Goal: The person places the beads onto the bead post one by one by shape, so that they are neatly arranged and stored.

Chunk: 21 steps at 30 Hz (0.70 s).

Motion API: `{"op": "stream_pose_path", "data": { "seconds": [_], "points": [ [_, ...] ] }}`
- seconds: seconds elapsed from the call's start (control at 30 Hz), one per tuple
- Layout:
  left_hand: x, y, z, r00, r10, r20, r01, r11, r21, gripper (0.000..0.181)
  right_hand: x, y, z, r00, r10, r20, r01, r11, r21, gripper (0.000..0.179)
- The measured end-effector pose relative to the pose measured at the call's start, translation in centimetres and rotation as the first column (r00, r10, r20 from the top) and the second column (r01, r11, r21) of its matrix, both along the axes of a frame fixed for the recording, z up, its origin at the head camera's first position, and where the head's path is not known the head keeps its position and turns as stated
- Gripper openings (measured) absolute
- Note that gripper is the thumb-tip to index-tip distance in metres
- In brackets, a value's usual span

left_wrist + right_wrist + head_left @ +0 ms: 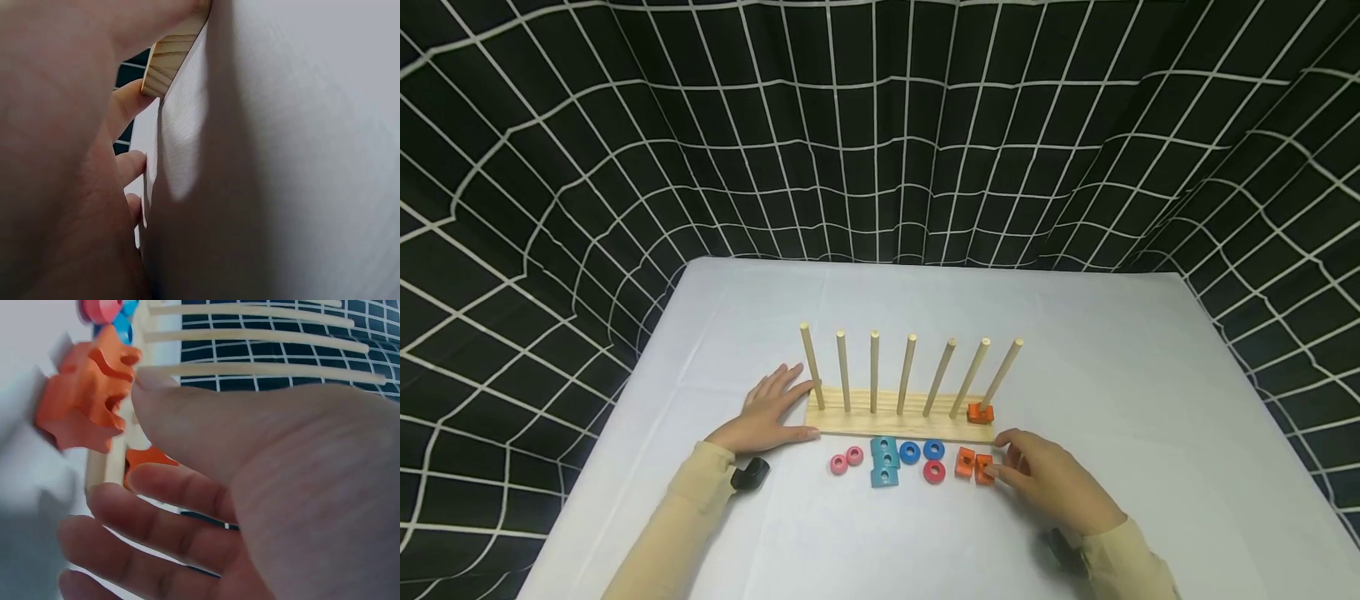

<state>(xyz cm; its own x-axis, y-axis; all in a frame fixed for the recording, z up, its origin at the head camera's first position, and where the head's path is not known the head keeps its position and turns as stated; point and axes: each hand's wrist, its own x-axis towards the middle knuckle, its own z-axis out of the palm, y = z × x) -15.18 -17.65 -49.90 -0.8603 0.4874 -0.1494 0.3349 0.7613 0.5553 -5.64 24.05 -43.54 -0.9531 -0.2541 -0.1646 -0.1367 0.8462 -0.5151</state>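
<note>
A wooden pegboard with several upright pegs lies on the white table. My left hand holds the board's left end between thumb and index finger, its other fingers spread on the cloth. That board end also shows in the left wrist view. My right hand is beside two loose orange pieces in front of the board's right end. Its thumb is at the nearer one; whether they touch cannot be told. In the right wrist view the fingers are loosely bent, apart from the orange pieces. Another orange piece sits on the rightmost peg.
In front of the board lie two pink beads, several teal pieces in a column, two blue rings and a red ring. A black curtain with white grid lines hangs behind and beside the table.
</note>
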Motion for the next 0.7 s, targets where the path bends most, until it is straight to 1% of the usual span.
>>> {"op": "stream_pose_path", "data": {
  "seconds": [0.07,0.2,0.3,0.37,0.43,0.53,0.6,0.67,0.7],
  "points": [
    [0.0,-0.1,0.0,1.0,0.002,0.0,-0.002,1.0,-0.004,0.083,0.5,-0.2,-0.3,1.0,-0.006,0.01,0.007,1.0,-0.019,0.037],
    [0.0,0.0,0.1,1.0,0.006,0.009,-0.006,1.0,0.006,0.082,1.2,-0.7,-1.2,1.0,-0.012,0.023,0.013,1.0,-0.009,0.042],
    [0.0,0.3,0.5,1.0,0.011,0.005,-0.011,0.998,0.054,0.081,1.4,-1.0,-1.8,1.0,-0.003,0.007,0.003,1.0,0.006,0.042],
    [-0.1,0.6,0.8,1.0,0.002,-0.004,-0.002,0.996,0.087,0.079,1.5,-1.1,-2.1,1.0,0.0,-0.004,0.0,1.0,0.005,0.041],
    [-0.1,1.0,1.2,1.0,-0.013,0.004,0.012,0.992,0.123,0.079,1.5,-1.2,-2.3,1.0,-0.001,-0.013,0.001,1.0,0.002,0.039],
    [-0.2,1.5,1.6,0.999,-0.036,0.039,0.031,0.99,0.137,0.08,1.6,-1.2,-2.3,1.0,-0.008,-0.017,0.008,1.0,0.003,0.039],
    [-0.2,1.7,1.7,0.997,-0.045,0.056,0.037,0.989,0.14,0.081,1.5,-1.3,-2.3,1.0,-0.017,-0.007,0.017,1.0,0.0,0.04],
    [-0.3,1.7,1.6,0.997,-0.056,0.054,0.048,0.989,0.139,0.083,1.5,-1.3,-2.2,1.0,-0.022,0.006,0.022,1.0,-0.002,0.04],
    [-0.3,1.7,1.5,0.997,-0.065,0.043,0.058,0.989,0.136,0.083,1.5,-1.3,-2.1,1.0,-0.025,0.011,0.025,1.0,-0.002,0.04]
  ]
}}
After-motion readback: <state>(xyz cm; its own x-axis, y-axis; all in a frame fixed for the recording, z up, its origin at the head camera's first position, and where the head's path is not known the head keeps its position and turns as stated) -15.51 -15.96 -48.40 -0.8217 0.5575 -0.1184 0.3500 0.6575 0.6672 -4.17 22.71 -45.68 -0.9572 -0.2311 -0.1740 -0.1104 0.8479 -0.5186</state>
